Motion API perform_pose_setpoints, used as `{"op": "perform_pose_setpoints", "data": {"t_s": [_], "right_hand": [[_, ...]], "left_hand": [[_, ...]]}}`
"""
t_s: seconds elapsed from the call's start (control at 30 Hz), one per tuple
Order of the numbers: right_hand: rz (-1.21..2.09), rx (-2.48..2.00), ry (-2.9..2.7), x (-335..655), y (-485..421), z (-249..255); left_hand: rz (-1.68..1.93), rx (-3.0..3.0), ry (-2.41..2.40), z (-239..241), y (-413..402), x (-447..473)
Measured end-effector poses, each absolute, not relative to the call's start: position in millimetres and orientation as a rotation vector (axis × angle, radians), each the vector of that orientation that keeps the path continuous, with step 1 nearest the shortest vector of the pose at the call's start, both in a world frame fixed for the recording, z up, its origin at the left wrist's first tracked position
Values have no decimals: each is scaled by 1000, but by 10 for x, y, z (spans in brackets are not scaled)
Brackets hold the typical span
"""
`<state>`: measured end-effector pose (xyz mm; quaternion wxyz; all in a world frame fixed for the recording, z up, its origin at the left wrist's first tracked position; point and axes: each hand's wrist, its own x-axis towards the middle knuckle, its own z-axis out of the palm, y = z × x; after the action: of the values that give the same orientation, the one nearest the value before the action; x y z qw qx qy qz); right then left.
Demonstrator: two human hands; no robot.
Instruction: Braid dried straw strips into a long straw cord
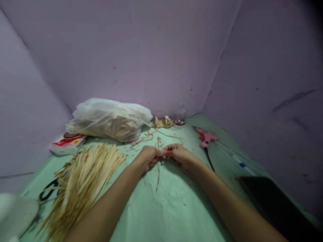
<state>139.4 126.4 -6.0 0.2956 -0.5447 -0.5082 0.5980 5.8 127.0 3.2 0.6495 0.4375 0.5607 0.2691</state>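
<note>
My left hand (pixel 150 156) and my right hand (pixel 178 154) meet over the middle of the table, thumbs and fingertips pinched close together. Between them they grip a thin tan fiber cord (pixel 158 178), whose loose end hangs down toward me. A small knotted piece of the cord stands up just beyond my fingertips. Behind the hands, a longer braided cord (pixel 169 133) curves across the table. Further back lies a small woven slipper-shaped piece (pixel 163 122) with a white bit on top. Exactly how the strands cross between my fingers is hidden.
On the left lie a bundle of dry fiber strips (pixel 85 185), black-handled scissors (pixel 49 190) and a red-white package (pixel 69 144). A plastic bag (pixel 111 119) and a bead jar (pixel 179 119) stand by the wall. Rightward are a pink glue gun (pixel 206 137), glue sticks (pixel 242 164) and a dark flat object (pixel 275 205).
</note>
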Motion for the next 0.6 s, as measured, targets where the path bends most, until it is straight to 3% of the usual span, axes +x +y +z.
{"op": "perform_pose_setpoints", "data": {"t_s": [0.17,0.6], "right_hand": [[1060,-1746,-1691,1395,1264,-21],[262,-1979,-2165,1112,900,268]], "left_hand": [[683,1059,1418,-4,1250,114],[737,834,1405,21,1243,138]]}}
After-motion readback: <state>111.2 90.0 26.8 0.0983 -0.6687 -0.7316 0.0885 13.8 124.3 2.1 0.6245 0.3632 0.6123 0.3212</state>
